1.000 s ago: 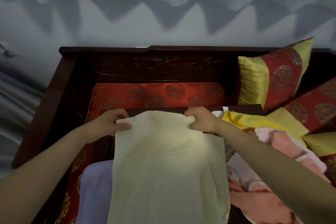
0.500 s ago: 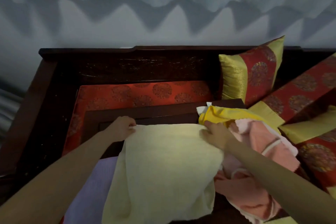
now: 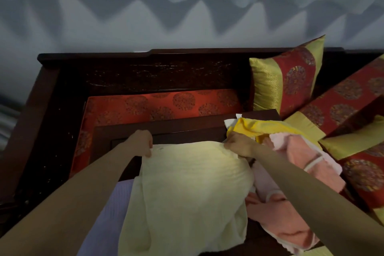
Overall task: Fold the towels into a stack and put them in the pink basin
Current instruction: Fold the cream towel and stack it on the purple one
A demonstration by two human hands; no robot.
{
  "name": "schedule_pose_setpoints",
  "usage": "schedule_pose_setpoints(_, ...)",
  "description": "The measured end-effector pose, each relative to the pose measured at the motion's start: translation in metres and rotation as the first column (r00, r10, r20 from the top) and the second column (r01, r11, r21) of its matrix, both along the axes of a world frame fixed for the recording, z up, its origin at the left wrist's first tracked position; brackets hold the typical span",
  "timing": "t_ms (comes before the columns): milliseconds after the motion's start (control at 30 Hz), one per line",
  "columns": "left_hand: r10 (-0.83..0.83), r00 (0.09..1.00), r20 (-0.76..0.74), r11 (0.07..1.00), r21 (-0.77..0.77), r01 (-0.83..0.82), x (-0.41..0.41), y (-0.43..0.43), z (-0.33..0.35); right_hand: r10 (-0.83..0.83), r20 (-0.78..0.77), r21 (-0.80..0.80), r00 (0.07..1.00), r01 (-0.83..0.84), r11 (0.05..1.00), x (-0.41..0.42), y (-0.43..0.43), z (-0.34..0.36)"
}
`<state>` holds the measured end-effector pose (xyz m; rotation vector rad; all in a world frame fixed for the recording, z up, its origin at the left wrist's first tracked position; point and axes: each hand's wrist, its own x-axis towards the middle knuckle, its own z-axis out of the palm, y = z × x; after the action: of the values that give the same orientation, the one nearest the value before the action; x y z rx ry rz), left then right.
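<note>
Dark wooden table; pink towels heaped at my three o'clock. My left hand and right hand each pinch the cream towel's far corners.

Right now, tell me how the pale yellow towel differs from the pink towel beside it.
The pale yellow towel is held at its far corners by the left hand and the right hand; the pink towel lies unheld.
The pale yellow towel is spread out fairly flat; the pink towel is bunched in a rumpled heap.
The pale yellow towel looks plain; the pink towel shows a lighter stripe.
Both are soft cloth lying on the dark wooden table.
</note>
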<state>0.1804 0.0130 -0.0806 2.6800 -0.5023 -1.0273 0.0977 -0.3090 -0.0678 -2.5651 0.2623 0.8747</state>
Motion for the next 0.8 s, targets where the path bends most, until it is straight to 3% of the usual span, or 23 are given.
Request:
schedule_pose_setpoints(200, 0.115, 0.993, 0.024, 0.986, -0.121, -0.111, -0.005, 0.01, 0.004, 0.118, -0.044, -0.083, 0.992, -0.121, 0.989, 0.004, -0.004, -0.002)
schedule_pose_setpoints(267, 0.209, 0.978, 0.032, 0.96, -0.195, -0.199, -0.004, 0.015, 0.01, 0.117, 0.037, -0.089, 0.992, -0.114, 0.99, 0.003, -0.003, -0.001)
schedule_pose_setpoints(367, 0.408, 0.906, -0.11, 0.838, -0.349, -0.42, -0.005, 0.025, 0.022, -0.042, 0.133, 0.025, 0.99, 0.039, 0.999, 0.003, -0.007, -0.006)
schedule_pose_setpoints(433, 0.467, 0.85, -0.245, 0.751, -0.398, -0.528, -0.008, 0.031, 0.026, -0.058, 0.097, 0.042, 0.994, 0.055, 0.998, 0.0, -0.01, -0.012)
schedule_pose_setpoints(600, 0.449, 0.859, -0.244, 0.771, -0.379, -0.511, -0.018, 0.035, 0.023, 0.0, 0.106, -0.125, 0.994, 0.013, 0.992, -0.001, -0.005, -0.024)
schedule_pose_setpoints(800, 0.437, 0.876, -0.204, 0.783, -0.394, -0.482, -0.022, 0.035, 0.033, 0.11, 0.115, -0.132, 0.987, -0.094, 0.987, 0.001, -0.013, -0.024)
